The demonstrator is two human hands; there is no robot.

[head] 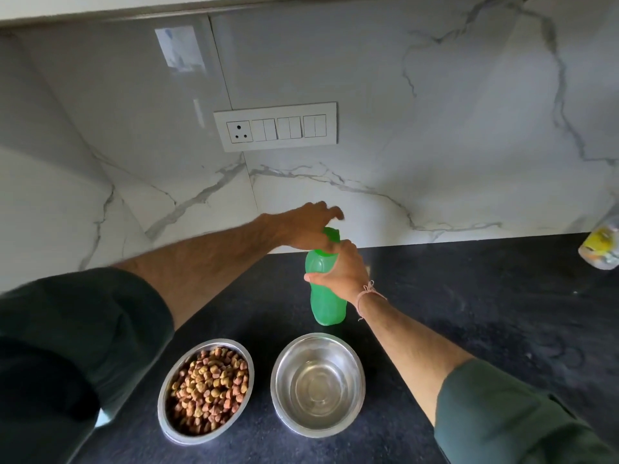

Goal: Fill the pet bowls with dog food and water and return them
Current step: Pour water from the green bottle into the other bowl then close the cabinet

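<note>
Dark stone surface (469,329) met a marble wall (435,145). We held the green bottle (326,306) upright near the wall: our right hand (341,272) wrapped its body, our left hand (308,229) curled over its cap (331,234). Nearer us stood two steel bowls, apart: the left bowl (197,437) full of kibble (209,390), the right bowl (284,370) holding clear water.

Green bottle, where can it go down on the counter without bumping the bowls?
Biggest bare patch: the dark counter right of the green bottle, out toward the yellow-labelled bottle. Crowded: the kibble bowl and steel bowl sit close together just in front, with only a narrow gap between them.
</note>
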